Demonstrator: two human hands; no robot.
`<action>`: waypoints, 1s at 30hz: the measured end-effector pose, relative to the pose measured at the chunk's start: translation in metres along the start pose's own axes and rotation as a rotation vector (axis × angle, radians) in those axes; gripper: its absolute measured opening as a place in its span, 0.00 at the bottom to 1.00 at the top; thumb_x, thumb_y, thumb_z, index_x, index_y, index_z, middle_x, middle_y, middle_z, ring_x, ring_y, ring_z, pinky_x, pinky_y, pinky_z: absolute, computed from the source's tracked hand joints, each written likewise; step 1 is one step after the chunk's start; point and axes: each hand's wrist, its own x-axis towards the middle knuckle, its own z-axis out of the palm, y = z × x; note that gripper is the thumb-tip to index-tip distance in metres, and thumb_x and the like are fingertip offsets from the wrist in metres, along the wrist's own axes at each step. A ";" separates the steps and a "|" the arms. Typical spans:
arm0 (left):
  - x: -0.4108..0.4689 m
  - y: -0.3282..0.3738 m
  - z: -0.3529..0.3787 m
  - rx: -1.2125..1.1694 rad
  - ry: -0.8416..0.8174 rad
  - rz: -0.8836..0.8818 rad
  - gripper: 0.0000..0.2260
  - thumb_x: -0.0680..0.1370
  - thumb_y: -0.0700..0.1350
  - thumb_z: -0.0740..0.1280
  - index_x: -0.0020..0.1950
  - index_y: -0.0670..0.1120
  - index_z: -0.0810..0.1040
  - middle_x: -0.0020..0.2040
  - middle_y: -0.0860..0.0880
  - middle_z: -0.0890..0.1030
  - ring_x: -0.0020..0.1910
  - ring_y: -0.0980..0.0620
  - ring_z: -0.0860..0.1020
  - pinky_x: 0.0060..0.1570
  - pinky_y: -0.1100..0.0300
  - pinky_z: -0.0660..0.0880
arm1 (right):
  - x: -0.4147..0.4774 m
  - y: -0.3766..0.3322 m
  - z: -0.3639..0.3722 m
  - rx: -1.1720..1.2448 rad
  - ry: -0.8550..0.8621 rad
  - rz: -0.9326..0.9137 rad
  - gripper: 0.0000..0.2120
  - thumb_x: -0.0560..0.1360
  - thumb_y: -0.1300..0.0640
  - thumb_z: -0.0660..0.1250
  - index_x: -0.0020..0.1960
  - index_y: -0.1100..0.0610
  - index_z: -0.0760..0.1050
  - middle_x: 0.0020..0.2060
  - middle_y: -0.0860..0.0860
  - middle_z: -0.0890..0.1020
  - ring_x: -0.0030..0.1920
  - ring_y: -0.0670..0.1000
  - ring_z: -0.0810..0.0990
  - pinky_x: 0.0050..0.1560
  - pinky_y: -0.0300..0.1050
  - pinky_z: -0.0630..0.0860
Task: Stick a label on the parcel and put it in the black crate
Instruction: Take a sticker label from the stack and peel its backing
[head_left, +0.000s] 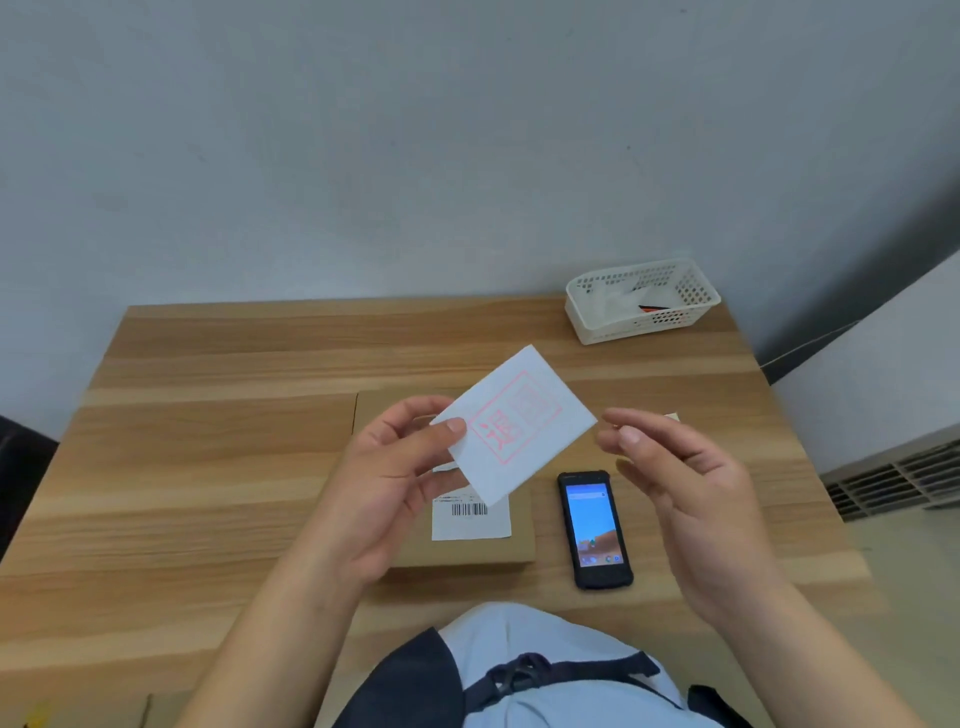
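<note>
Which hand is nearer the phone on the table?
Right. The right hand hovers just beside the phone; the left hand is farther off, over the parcel, holding the label.

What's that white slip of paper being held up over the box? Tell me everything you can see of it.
The white label is a thin rectangular paper sheet with a pink-red square stamp outline and a character printed on it. It is tilted and held in the air above the brown parcel, pinched at its lower left edge by the left hand. The right hand is open beside its right corner; whether it touches is unclear.
</note>
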 end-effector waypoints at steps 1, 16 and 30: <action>-0.001 0.003 -0.005 -0.006 -0.019 0.010 0.07 0.68 0.38 0.71 0.45 0.46 0.82 0.51 0.39 0.85 0.42 0.46 0.85 0.36 0.55 0.82 | -0.002 -0.002 0.004 -0.011 -0.024 0.013 0.20 0.62 0.40 0.76 0.50 0.48 0.86 0.46 0.50 0.88 0.56 0.52 0.83 0.41 0.45 0.78; -0.026 0.035 -0.061 0.067 -0.206 0.082 0.08 0.69 0.39 0.72 0.46 0.46 0.82 0.46 0.42 0.86 0.45 0.46 0.84 0.36 0.54 0.81 | -0.048 -0.005 0.078 0.139 0.002 -0.003 0.06 0.62 0.53 0.74 0.38 0.54 0.84 0.41 0.52 0.87 0.47 0.51 0.82 0.60 0.51 0.73; -0.017 0.028 -0.076 0.173 -0.287 -0.054 0.11 0.67 0.41 0.73 0.49 0.46 0.81 0.48 0.43 0.86 0.45 0.47 0.85 0.36 0.55 0.81 | -0.076 0.010 0.096 0.282 0.119 0.025 0.02 0.68 0.61 0.69 0.39 0.56 0.80 0.42 0.53 0.86 0.47 0.51 0.82 0.57 0.50 0.73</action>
